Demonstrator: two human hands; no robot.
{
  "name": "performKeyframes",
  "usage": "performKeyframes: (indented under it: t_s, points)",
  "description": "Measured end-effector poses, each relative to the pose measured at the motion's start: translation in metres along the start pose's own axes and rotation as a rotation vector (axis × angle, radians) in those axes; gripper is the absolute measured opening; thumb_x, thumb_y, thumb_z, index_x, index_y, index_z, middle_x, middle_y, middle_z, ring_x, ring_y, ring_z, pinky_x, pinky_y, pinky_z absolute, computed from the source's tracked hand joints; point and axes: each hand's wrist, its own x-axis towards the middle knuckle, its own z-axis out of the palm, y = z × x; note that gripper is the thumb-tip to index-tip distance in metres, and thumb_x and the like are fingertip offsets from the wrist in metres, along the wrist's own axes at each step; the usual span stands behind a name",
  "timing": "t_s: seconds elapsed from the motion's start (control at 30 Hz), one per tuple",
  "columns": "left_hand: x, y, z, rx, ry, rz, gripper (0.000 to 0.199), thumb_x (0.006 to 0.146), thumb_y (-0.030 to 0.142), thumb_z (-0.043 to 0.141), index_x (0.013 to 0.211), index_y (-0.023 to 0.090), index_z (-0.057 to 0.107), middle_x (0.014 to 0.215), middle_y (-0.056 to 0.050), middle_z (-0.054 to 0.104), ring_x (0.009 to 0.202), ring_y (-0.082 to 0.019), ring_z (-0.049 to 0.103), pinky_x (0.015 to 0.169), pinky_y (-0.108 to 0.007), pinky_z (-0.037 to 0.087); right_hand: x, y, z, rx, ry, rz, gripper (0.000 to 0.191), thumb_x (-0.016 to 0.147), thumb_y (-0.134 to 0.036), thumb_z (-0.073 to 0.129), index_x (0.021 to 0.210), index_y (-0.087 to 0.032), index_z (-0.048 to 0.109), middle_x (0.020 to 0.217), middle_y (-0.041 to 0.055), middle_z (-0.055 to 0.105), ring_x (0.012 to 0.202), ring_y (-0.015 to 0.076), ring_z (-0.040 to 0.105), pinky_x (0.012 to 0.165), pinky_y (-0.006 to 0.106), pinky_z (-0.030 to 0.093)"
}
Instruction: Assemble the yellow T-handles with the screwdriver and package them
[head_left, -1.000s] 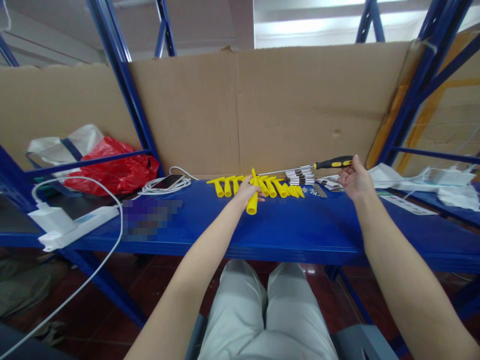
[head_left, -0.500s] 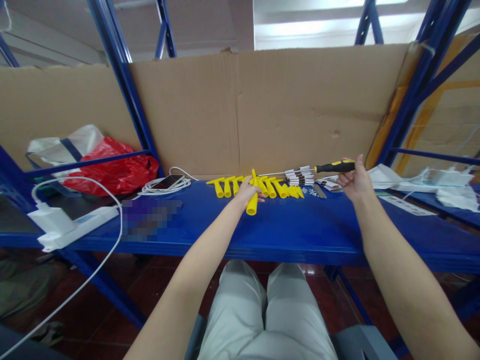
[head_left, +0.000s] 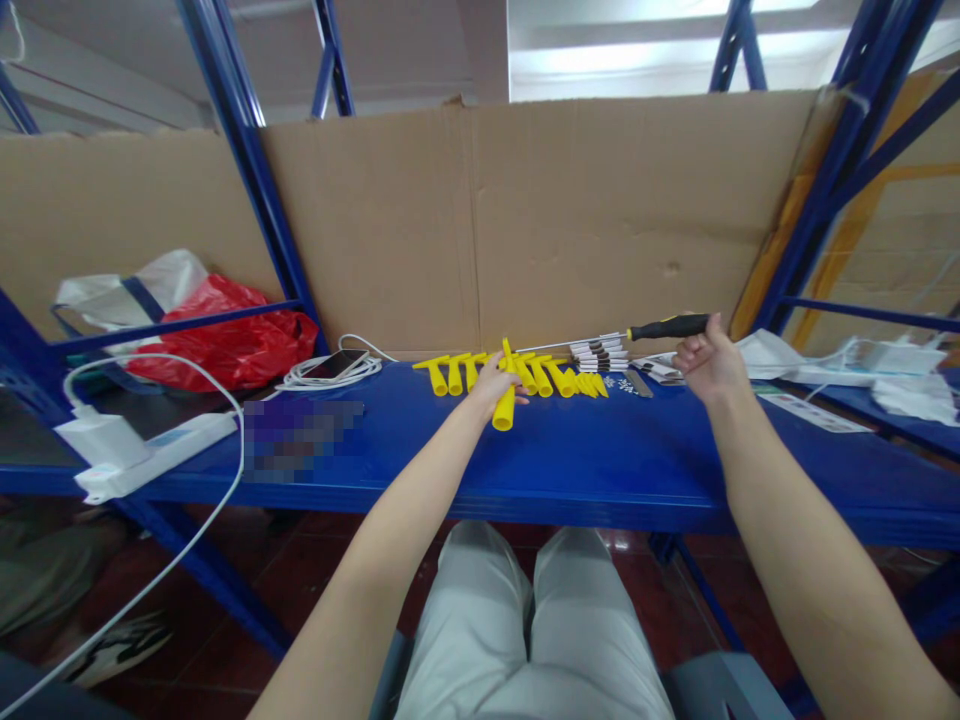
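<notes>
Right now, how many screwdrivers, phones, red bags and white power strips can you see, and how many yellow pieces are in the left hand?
Screwdriver, in the right hand: 1
Phone: 1
Red bag: 1
White power strip: 1
Yellow piece, in the left hand: 1
Total: 5

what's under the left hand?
The left hand rests on a yellow T-shaped part lying on the blue shelf. Its lower end sticks out; the part beneath the palm is hidden.

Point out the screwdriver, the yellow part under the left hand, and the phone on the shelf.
screwdriver point(head_left: 667, 326): head view, on its black handle.
yellow part point(head_left: 504, 410): head view, on its near end.
phone point(head_left: 339, 362): head view, on its screen.
</notes>
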Motion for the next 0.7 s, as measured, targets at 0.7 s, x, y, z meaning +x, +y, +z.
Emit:
performKeyframes:
  t_s: [0.7]
  points:
    - [0.0024, -0.0015, 0.0001, -0.014, -0.009, 0.007, 0.086, 0.073, -0.007, 0.053, 0.149, 0.025, 0.03, 0.114, -0.012, 0.066, 0.063, -0.014, 0.07, 0.05, -0.022, 0.058, 0.003, 0.0022, -0.001, 0.044, 0.03, 0.03, 0.049, 0.075, -0.049, 0.075, 0.054, -0.022, 0.04, 0.042, -0.0064, 0.036, 0.035, 0.0069, 0.032, 0.03, 0.022, 0.029]
